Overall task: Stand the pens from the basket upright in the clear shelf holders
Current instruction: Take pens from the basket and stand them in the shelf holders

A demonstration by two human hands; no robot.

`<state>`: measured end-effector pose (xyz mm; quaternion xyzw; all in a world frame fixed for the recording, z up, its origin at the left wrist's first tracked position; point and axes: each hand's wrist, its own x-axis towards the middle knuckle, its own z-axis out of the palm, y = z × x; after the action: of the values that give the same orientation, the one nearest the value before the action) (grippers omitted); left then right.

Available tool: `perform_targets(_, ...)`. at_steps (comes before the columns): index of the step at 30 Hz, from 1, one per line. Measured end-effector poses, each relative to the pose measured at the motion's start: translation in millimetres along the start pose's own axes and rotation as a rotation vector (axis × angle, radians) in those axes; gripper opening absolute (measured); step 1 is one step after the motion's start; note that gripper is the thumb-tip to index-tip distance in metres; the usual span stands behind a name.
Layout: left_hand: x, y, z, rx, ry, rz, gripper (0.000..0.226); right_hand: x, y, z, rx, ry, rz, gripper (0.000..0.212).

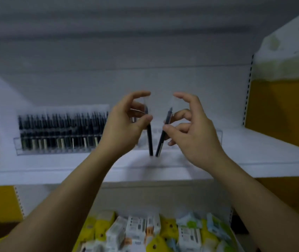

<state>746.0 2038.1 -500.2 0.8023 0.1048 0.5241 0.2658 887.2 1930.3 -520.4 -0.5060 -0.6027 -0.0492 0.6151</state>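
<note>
The left hand (126, 124) pinches a dark pen (149, 140) almost upright. The right hand (194, 133) pinches a second pen (160, 140) whose top leans right, and the two lower ends nearly meet low over the white shelf (254, 142). Further left on the shelf, a clear holder (41, 151) carries a row of upright pens (63, 124), and small yellow and white packets (136, 231) lie nearer, below the shelf.
</note>
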Motion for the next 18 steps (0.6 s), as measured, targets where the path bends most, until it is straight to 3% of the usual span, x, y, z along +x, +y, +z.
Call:
perform_targets(3,26.6,-8.3,-7.6,0.029,0.049,-0.005,0.044,34.7,7.4,2.3,-0.050,0.020,-0.044,0.049)
perform_targets(7,59.3,-21.6,-10.5,0.088,0.082,-0.029,0.042,80.7,22.7,7.5,-0.095,0.065,-0.068,0.050)
perform_targets(12,90.2,-35.4,-6.4,0.295,-0.007,0.031,0.041,123.2,46.9,18.7,-0.164,0.027,-0.084,0.051)
perform_targets(18,125.0,-55.2,-5.6,0.523,-0.086,0.077,0.022,134.1,89.7,27.5,-0.153,-0.022,-0.042,0.050)
